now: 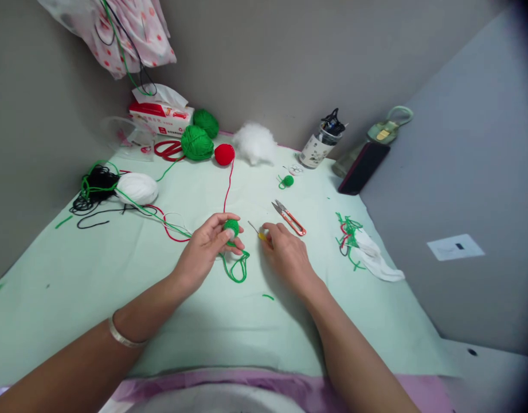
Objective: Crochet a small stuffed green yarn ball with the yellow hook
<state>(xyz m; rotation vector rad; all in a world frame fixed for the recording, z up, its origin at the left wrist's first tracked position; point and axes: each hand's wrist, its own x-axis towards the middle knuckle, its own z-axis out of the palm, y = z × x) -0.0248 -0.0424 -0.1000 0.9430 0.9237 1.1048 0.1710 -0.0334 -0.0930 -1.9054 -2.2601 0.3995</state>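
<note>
Between the thumb and fingers of my left hand is a small green crocheted ball, with some white showing at its lower side. Loops of green yarn hang from it onto the table. My right hand is closed around the yellow handle of a crochet hook; the hook's metal tip points up and left toward the ball, apart from it. Thread snips with orange handles lie just beyond my right hand. A second, smaller green crocheted piece rests farther back.
Green yarn balls, a red yarn ball and white stuffing line the back. White yarn and black yarn lie left. A jar and a phone stand back right. Yarn scraps lie right.
</note>
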